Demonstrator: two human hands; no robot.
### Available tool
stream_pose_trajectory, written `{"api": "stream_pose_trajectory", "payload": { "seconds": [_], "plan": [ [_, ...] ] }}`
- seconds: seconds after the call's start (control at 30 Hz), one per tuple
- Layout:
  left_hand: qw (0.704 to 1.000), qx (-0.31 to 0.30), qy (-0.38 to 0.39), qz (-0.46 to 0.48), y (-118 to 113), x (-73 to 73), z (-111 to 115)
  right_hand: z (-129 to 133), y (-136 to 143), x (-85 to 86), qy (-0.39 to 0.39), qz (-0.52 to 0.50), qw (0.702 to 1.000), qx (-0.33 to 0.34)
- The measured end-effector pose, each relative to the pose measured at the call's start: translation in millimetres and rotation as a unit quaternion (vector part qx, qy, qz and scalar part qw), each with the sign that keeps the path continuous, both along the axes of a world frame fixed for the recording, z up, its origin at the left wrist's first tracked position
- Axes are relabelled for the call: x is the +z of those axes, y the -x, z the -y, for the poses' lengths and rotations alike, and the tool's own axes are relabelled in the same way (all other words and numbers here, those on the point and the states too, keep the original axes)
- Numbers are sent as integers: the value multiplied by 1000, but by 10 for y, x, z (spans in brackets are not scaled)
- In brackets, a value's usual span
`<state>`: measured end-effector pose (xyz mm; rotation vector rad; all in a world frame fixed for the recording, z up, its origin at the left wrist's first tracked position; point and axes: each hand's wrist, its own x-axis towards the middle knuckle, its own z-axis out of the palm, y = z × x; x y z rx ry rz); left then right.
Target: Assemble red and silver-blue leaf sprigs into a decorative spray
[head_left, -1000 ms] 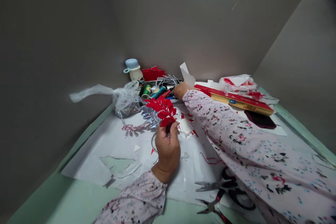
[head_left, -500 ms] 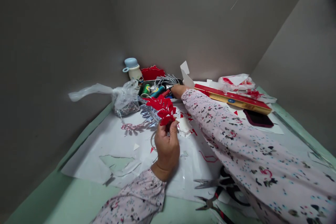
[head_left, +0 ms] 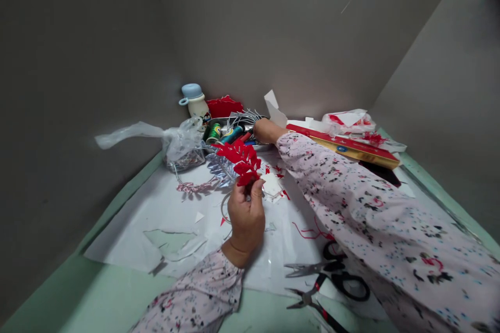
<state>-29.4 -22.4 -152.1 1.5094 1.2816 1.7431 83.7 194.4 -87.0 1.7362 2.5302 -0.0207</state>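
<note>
Between the thumb and fingers of my left hand (head_left: 247,213) is a red leaf spray (head_left: 244,158), many small leaves on a stem, held up above the paper. My right hand (head_left: 267,131) reaches into the right end of a metal tray (head_left: 224,124) at the back; its fingers are hidden, so what it touches does not show. The tray holds a green thread spool (head_left: 214,133), a teal thread spool (head_left: 232,135) and a bundle of pale wires (head_left: 250,115). Just behind the red spray lies a silvery-blue leaf spray (head_left: 219,167), with a pink one (head_left: 195,186) to its left.
White paper (head_left: 125,229) covers much of the green table. Scissors (head_left: 351,286) and pliers (head_left: 308,298) lie front right. A knotted plastic bag (head_left: 182,143) and a bottle (head_left: 197,104) stand back left; a red-and-gold box (head_left: 351,150) and a phone (head_left: 380,173) lie right.
My right hand stays at the tray's right end, its wrist slightly higher and more bent. The right sleeve has shifted, covering more of the phone and baring more of the scissors. My left hand keeps its hold.
</note>
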Motion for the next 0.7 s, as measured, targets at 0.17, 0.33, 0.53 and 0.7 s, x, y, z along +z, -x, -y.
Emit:
{"api": "stream_pose_trajectory", "payload": {
  "seconds": [0.17, 0.33, 0.53, 0.7],
  "plan": [
    [1000, -4, 8, -6, -12, -2, 30, 399, -52, 358, -71, -92, 993, -13],
    [999, -31, 15, -1, -28, 32, 73, 1254, -337, 537, -96, -158, 981, -51],
    [994, -95, 9, -61, -55, 146, 135, 2352, -679, 43, 39, -263, 955, -135],
    [983, -175, 25, -46, -98, 239, 193, 2686, -707, -414, 24, -276, 948, -154]
  ]
}}
